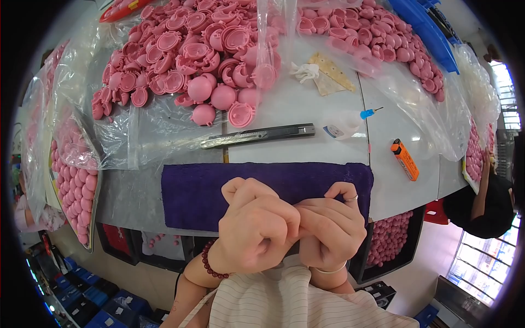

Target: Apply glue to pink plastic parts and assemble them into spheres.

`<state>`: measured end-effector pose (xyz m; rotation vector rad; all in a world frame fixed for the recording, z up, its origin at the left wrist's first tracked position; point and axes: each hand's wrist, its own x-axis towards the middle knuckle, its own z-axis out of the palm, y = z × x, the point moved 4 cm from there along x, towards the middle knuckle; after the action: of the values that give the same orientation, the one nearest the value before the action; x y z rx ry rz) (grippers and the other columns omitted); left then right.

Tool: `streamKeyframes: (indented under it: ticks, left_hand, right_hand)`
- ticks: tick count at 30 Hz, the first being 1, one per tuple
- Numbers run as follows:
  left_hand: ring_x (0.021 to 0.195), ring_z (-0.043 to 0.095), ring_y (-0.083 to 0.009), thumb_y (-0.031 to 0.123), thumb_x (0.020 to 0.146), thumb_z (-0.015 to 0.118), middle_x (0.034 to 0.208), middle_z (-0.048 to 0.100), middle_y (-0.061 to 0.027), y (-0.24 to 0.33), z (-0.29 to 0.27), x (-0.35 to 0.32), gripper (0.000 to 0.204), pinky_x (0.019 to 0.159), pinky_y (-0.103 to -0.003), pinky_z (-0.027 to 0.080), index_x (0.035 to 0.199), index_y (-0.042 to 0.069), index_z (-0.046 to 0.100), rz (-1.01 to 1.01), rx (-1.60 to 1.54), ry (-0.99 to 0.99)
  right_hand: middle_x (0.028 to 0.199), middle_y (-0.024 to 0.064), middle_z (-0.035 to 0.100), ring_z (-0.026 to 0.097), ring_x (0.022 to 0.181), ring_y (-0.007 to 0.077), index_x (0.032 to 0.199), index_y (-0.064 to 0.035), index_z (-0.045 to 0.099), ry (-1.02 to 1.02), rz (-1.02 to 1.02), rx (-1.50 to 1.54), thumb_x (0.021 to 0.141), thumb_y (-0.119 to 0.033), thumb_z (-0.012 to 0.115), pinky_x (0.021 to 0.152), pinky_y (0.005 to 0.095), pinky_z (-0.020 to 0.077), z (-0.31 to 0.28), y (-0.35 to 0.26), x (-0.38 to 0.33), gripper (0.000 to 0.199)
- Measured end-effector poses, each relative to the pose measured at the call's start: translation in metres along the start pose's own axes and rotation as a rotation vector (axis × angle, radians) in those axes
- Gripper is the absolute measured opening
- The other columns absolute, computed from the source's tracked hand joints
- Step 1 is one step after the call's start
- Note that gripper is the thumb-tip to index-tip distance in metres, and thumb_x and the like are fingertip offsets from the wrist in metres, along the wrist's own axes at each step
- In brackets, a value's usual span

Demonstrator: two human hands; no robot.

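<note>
My left hand [254, 232] and my right hand [332, 229] meet knuckle to knuckle above a folded dark purple cloth [191, 197]. Both are closed, fingers curled in and thumbs tucked toward each other. Whatever they may pinch between them is hidden by the fingers. Beyond the cloth lies a black snap-off utility knife [260, 135], and an orange lighter [404, 159] rests to the right. A heap of pink round plastic shells [180, 52], some whole and some hollow halves, spreads over the far left of the table.
Clear plastic bags [117, 136] lie around the shells. A second pile of pink pieces [377, 35] sits far right, near a blue tray [426, 33]. A blue-hubbed needle tip [371, 113] and a yellowish scrap [332, 74] are on the table. Black bins [415, 235] stand below the near edge.
</note>
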<state>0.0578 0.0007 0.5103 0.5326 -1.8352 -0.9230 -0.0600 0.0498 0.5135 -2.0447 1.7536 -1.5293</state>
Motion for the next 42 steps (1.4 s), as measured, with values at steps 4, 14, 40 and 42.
streamKeyframes:
  ticks: [4,14,40,42]
  left_hand:
    - [0.063,0.044,-0.0144,-0.001,0.056,0.073,0.077,0.059,0.0047,0.0009,0.0006,0.0,0.039,0.064,-0.03,0.024,0.072,0.015,0.042,-0.03,-0.028,0.075]
    - [0.063,0.043,-0.0139,-0.004,0.055,0.069,0.075,0.059,0.005,0.0004,0.0019,0.0017,0.038,0.064,-0.029,0.024,0.071,0.015,0.041,-0.022,-0.009,0.042]
    - [0.063,0.042,-0.0142,0.0,0.057,0.073,0.075,0.058,0.0057,0.0006,0.0011,0.0007,0.038,0.064,-0.03,0.025,0.072,0.015,0.042,-0.006,-0.001,0.022]
    - [0.063,0.042,-0.0143,0.002,0.056,0.075,0.075,0.059,0.0049,0.0009,0.0,0.002,0.04,0.065,-0.03,0.026,0.073,0.015,0.041,-0.022,-0.04,0.08]
  right_hand:
    - [0.062,-0.0007,0.06,0.058,0.056,0.0106,0.07,-0.0086,0.061,0.006,-0.004,0.019,0.059,0.0,0.055,0.062,0.0273,0.035,-0.0014,-0.0004,-0.0001,0.015]
    - [0.062,-0.0005,0.06,0.058,0.056,0.0109,0.07,-0.0084,0.061,0.007,-0.025,0.035,0.057,0.001,0.054,0.062,0.0276,0.0352,-0.0007,0.0007,-0.0002,0.017]
    - [0.062,-0.0009,0.06,0.059,0.057,0.0107,0.069,-0.009,0.06,0.005,-0.009,0.018,0.059,0.0,0.055,0.064,0.0274,0.0347,-0.0007,-0.0007,0.0003,0.014]
    - [0.062,-0.0008,0.06,0.059,0.057,0.0108,0.069,-0.009,0.06,0.009,-0.008,0.028,0.059,0.0,0.055,0.064,0.0274,0.0348,-0.0011,-0.0007,0.0002,0.014]
